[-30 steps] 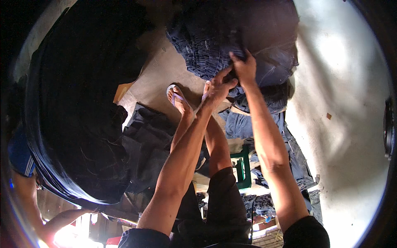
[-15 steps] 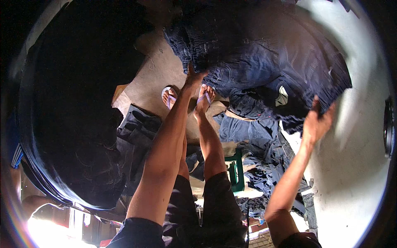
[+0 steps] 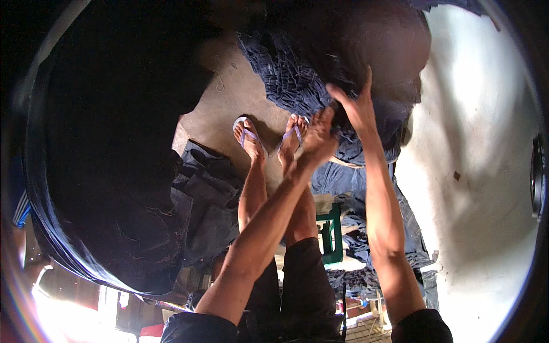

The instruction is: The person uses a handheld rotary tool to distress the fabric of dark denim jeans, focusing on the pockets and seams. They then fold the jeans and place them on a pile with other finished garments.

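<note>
Step, I judge: arranging pile (image 3: 291, 80), ahead of my feet (image 3: 249, 142) | right hand (image 3: 359, 111): thumb, finger spread over it | left hand (image 3: 320, 138): blurred, grip can't tell | next calls for: sure hold, edge

The person's right hand (image 3: 355, 108) is positioned over a pile of dark garments (image 3: 291, 80), thumb and forefinger spread. The left hand (image 3: 320, 137) sits just beside it, near the pile's gathered edge; blur hides from me whether its fingers grip. A larger mass of dark cloth (image 3: 108, 143) occupies the left side. A green stool (image 3: 337, 237) stands near the person's legs (image 3: 300, 220), right side.
</note>
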Action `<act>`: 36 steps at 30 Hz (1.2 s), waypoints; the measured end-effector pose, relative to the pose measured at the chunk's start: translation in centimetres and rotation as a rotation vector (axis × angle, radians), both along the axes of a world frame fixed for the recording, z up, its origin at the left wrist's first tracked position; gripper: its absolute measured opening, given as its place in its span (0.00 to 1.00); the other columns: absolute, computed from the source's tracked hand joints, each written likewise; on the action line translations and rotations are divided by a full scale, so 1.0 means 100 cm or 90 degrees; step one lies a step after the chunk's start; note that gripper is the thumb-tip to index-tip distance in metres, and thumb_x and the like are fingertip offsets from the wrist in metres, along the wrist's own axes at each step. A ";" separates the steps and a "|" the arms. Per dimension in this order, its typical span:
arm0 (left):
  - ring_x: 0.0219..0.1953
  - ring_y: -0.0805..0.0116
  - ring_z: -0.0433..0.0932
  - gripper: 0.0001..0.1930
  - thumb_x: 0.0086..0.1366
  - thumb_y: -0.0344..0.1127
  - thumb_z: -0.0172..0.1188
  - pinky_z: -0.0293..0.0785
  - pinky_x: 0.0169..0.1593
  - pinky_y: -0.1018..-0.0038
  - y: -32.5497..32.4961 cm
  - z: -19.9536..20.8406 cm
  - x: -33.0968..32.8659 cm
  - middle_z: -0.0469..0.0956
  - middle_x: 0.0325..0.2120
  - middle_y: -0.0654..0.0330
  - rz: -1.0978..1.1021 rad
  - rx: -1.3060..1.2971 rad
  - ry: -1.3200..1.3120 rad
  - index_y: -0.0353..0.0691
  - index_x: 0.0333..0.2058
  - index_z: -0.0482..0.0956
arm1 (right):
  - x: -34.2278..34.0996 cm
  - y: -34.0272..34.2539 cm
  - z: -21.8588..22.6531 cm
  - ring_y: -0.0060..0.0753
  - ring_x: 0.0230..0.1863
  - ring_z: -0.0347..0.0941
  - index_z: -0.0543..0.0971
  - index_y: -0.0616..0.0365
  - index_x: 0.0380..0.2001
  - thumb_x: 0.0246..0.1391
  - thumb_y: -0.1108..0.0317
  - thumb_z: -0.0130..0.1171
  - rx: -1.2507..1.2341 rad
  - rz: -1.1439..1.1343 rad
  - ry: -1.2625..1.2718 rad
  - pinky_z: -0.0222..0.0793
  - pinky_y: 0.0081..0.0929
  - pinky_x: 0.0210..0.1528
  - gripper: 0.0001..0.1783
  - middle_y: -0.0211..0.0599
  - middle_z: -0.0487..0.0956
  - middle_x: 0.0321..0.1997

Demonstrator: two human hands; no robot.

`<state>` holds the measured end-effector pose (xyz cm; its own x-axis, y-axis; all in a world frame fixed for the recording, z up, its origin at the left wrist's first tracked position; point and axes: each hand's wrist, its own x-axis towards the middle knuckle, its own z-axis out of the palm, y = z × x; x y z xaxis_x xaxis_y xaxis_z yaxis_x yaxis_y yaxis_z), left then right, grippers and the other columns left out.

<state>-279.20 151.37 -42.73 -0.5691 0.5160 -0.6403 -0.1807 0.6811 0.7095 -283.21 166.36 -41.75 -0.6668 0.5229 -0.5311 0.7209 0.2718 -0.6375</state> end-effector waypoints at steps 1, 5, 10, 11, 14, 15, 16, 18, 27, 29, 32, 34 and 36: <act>0.77 0.40 0.59 0.38 0.69 0.31 0.59 0.52 0.80 0.49 0.011 0.008 -0.002 0.62 0.73 0.38 0.007 0.019 -0.057 0.36 0.75 0.58 | 0.006 0.004 0.007 0.72 0.78 0.60 0.40 0.61 0.82 0.42 0.40 0.84 0.047 0.043 -0.052 0.66 0.58 0.76 0.80 0.71 0.58 0.81; 0.77 0.43 0.62 0.38 0.69 0.31 0.60 0.61 0.77 0.51 0.031 0.028 0.005 0.63 0.75 0.43 0.114 0.179 -0.150 0.39 0.77 0.60 | -0.003 0.014 0.004 0.63 0.74 0.71 0.48 0.61 0.81 0.39 0.40 0.85 0.200 0.071 -0.196 0.69 0.55 0.74 0.78 0.65 0.73 0.72; 0.71 0.48 0.72 0.38 0.69 0.34 0.67 0.72 0.69 0.57 -0.014 -0.023 -0.012 0.67 0.73 0.45 0.173 0.275 -0.309 0.38 0.75 0.63 | 0.002 0.070 -0.017 0.52 0.70 0.74 0.73 0.66 0.69 0.42 0.57 0.87 0.011 -0.084 -0.142 0.66 0.45 0.75 0.53 0.54 0.80 0.68; 0.70 0.48 0.73 0.39 0.69 0.36 0.69 0.73 0.69 0.58 -0.023 -0.040 -0.020 0.67 0.73 0.44 0.195 0.183 -0.261 0.37 0.75 0.62 | 0.015 0.084 -0.013 0.49 0.69 0.74 0.72 0.67 0.70 0.44 0.59 0.87 0.008 -0.101 -0.093 0.65 0.43 0.75 0.52 0.52 0.79 0.69; 0.72 0.43 0.70 0.46 0.67 0.44 0.72 0.67 0.73 0.56 -0.036 -0.084 -0.042 0.66 0.73 0.39 0.260 -0.023 -0.118 0.36 0.76 0.58 | 0.069 0.107 0.033 0.46 0.70 0.73 0.70 0.68 0.71 0.46 0.61 0.86 -0.018 -0.253 -0.043 0.64 0.44 0.76 0.52 0.48 0.77 0.70; 0.73 0.40 0.67 0.51 0.64 0.48 0.75 0.63 0.75 0.55 -0.037 -0.094 -0.047 0.66 0.72 0.36 0.256 -0.005 -0.092 0.36 0.77 0.55 | 0.082 0.115 0.058 0.46 0.71 0.72 0.69 0.68 0.71 0.45 0.61 0.87 0.033 -0.322 -0.096 0.63 0.45 0.77 0.53 0.48 0.77 0.71; 0.74 0.39 0.65 0.53 0.63 0.48 0.76 0.62 0.76 0.54 -0.033 -0.104 -0.051 0.63 0.73 0.36 0.282 0.015 -0.122 0.35 0.78 0.53 | 0.092 0.126 0.088 0.48 0.71 0.72 0.67 0.69 0.72 0.44 0.58 0.87 0.099 -0.349 -0.121 0.62 0.46 0.77 0.57 0.50 0.76 0.71; 0.76 0.39 0.62 0.57 0.61 0.48 0.77 0.60 0.77 0.53 -0.021 -0.122 -0.057 0.58 0.76 0.37 0.323 0.031 -0.238 0.34 0.79 0.49 | 0.108 0.152 0.151 0.52 0.71 0.71 0.64 0.70 0.74 0.43 0.51 0.87 0.241 -0.364 -0.148 0.61 0.49 0.78 0.63 0.54 0.75 0.71; 0.45 0.52 0.86 0.23 0.62 0.36 0.73 0.81 0.50 0.60 0.000 -0.102 -0.032 0.87 0.46 0.49 0.307 0.059 0.009 0.38 0.55 0.81 | 0.115 0.206 0.246 0.61 0.68 0.75 0.75 0.64 0.69 0.53 0.31 0.74 0.633 0.070 -0.178 0.69 0.52 0.72 0.55 0.58 0.78 0.68; 0.54 0.44 0.84 0.26 0.62 0.35 0.73 0.78 0.58 0.57 0.013 -0.066 -0.026 0.85 0.51 0.43 0.177 0.032 0.217 0.40 0.59 0.79 | 0.080 0.163 0.175 0.57 0.67 0.77 0.74 0.66 0.68 0.53 0.30 0.73 0.545 -0.019 -0.254 0.70 0.50 0.71 0.55 0.57 0.80 0.66; 0.57 0.41 0.84 0.24 0.63 0.33 0.72 0.77 0.62 0.56 0.043 -0.022 -0.012 0.86 0.52 0.43 0.159 0.128 0.100 0.41 0.58 0.80 | 0.017 0.090 0.057 0.58 0.65 0.79 0.68 0.64 0.72 0.55 0.36 0.75 0.305 -0.042 -0.001 0.72 0.48 0.69 0.55 0.56 0.81 0.65; 0.55 0.48 0.85 0.19 0.67 0.30 0.68 0.76 0.62 0.61 0.050 -0.012 -0.011 0.87 0.51 0.49 0.213 0.201 -0.133 0.41 0.56 0.81 | -0.004 0.052 0.014 0.67 0.70 0.74 0.58 0.63 0.78 0.48 0.28 0.75 0.278 0.031 -0.101 0.72 0.55 0.70 0.68 0.64 0.73 0.72; 0.54 0.55 0.85 0.17 0.69 0.27 0.64 0.75 0.61 0.63 0.047 -0.013 -0.013 0.87 0.49 0.50 0.358 0.204 -0.255 0.38 0.55 0.80 | -0.015 0.030 -0.007 0.72 0.70 0.72 0.54 0.62 0.80 0.44 0.23 0.74 0.259 0.061 -0.164 0.73 0.60 0.68 0.74 0.70 0.70 0.73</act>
